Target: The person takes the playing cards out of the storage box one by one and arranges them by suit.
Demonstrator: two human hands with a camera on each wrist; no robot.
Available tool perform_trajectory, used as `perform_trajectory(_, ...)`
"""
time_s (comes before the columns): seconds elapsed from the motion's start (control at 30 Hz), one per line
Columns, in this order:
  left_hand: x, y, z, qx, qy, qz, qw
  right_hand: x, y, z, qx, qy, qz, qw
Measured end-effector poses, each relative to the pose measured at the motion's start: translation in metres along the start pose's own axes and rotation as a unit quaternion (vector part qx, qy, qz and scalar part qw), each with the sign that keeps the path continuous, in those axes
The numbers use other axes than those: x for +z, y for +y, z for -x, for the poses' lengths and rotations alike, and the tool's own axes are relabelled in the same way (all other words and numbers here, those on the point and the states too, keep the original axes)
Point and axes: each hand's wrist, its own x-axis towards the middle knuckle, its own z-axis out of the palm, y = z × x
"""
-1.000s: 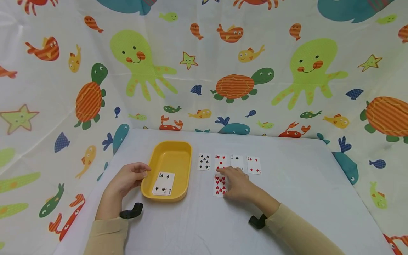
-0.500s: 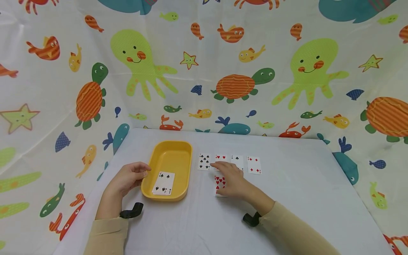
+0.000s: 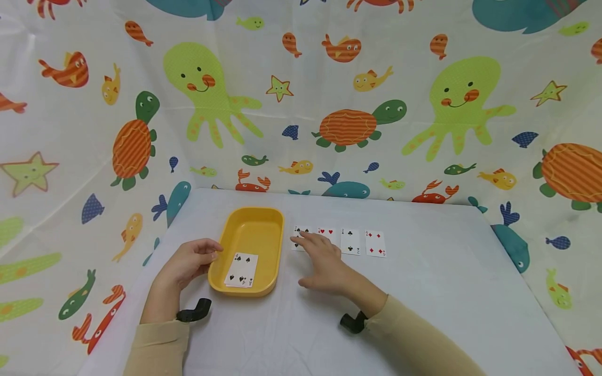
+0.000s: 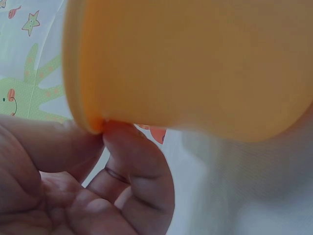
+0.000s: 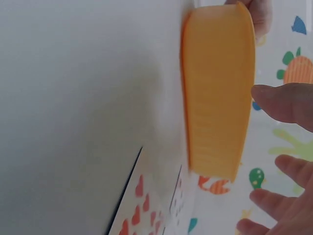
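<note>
White cloth with sea animals stands behind a white table. On it, the left hand pinches the rim of a yellow tray, where a spade card lies. Beside, the right hand, fingers spread and holding nothing, reaches over a row of four cards; a heart card shows near its wrist camera.

The bare left hand is right on the edge here, thumb and finger pinching the rim of a smooth, round-cornered, orange-yellow plastic tray that fills the top! White cloth spreads lower right; behind, upper left, a white printed sheet shows a pale-green octopus and star.
</note>
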Motion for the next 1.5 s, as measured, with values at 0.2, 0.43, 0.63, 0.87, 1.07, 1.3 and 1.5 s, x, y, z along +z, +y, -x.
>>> perform_trajectory(0.2,0.001,0.001,-0.001,-0.002,0.0,-0.003,1.0,0.005,-0.017,-0.007,-0.007,0.001,-0.002,1.0)
perform_trajectory(0.43,-0.001,0.002,0.0,-0.001,-0.002,-0.005,1.0,0.015,-0.039,-0.021,-0.031,0.008,0.019,0.9993)
perform_trajectory(0.63,-0.001,0.001,0.001,-0.003,-0.004,-0.001,1.0,0.023,-0.06,-0.031,-0.043,0.007,0.023,0.9988)
perform_trajectory(0.87,-0.001,0.001,0.001,0.001,-0.007,0.0,1.0,0.035,-0.078,-0.043,-0.055,0.0,0.044,0.9975)
perform_trajectory(1.07,0.0,0.001,0.001,0.01,-0.009,-0.002,0.9999,0.047,-0.087,-0.052,-0.066,-0.007,0.068,0.9955)
perform_trajectory(1.3,0.0,0.001,0.001,0.015,-0.011,-0.006,0.9998,0.056,-0.097,-0.06,-0.089,-0.013,0.105,0.9905)
perform_trajectory(1.5,-0.001,0.001,0.001,0.016,-0.014,-0.005,0.9998,0.068,-0.099,-0.07,-0.074,-0.02,0.117,0.9902)
